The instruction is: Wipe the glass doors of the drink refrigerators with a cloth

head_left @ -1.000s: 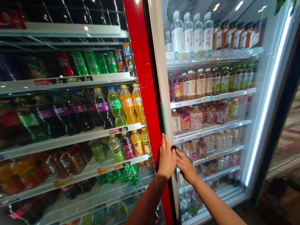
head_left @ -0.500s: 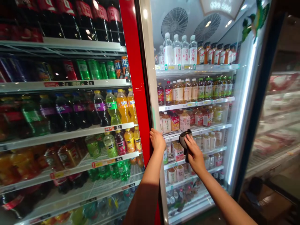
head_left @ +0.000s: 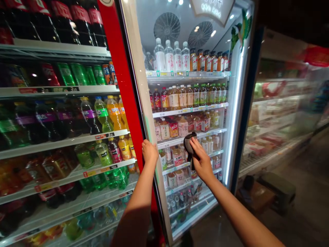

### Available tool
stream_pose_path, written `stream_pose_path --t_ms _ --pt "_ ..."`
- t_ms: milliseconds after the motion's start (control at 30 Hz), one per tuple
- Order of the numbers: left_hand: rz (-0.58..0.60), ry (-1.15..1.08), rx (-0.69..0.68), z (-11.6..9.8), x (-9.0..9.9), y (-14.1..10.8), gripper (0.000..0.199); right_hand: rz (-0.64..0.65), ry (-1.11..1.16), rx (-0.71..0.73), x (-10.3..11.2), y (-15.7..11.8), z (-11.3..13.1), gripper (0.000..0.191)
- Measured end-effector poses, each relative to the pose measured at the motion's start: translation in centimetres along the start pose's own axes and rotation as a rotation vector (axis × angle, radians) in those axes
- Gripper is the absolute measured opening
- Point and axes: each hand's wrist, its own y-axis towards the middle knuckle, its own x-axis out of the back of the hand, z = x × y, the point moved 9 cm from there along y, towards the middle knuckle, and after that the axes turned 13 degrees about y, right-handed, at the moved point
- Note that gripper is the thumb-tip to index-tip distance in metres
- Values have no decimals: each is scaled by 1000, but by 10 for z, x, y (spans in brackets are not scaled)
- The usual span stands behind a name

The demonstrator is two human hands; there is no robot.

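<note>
My left hand (head_left: 149, 151) is closed at the pale upright edge of the glass door (head_left: 147, 120), its fingers curled beside the red cooler frame (head_left: 120, 79). My right hand (head_left: 202, 160) holds a rounded grey pad with a black rim (head_left: 189, 145) against or close to the door glass. The fingers lie along the pad's back, and a dark strip hangs below it. What kind of thing the pad is, I cannot make out. Behind the glass stand shelves of tea bottles (head_left: 182, 127) and clear water bottles (head_left: 168, 56).
The left cooler holds soda bottles (head_left: 113, 113) and green cans (head_left: 79, 74) on shelves. A bird decoration (head_left: 241, 29) is on the door's upper right. Farther right are an open chiller (head_left: 269, 120), a brown box (head_left: 257, 195) and a dark stool-like shape (head_left: 277, 185) on the floor.
The view has swung right, so the coolers sit farther left. My left hand stays at the door edge. My right hand and the pad have shifted slightly right across the door.
</note>
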Motion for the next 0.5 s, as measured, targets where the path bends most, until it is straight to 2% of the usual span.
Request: stream_pose_path --t_ms 167,267,400,500 --pt "10 29 -125 -15 38 -71 32 -27 8 4 22 6 37 72" --pt "-54 40 -291 -30 63 -121 32 -64 32 36 45 15 64 71" --pt "-234 -50 -572 -51 105 -193 26 -143 23 75 94 28 103 68" --pt "-490 -184 -831 -67 141 -237 20 -214 -27 92 135 33 134 66"
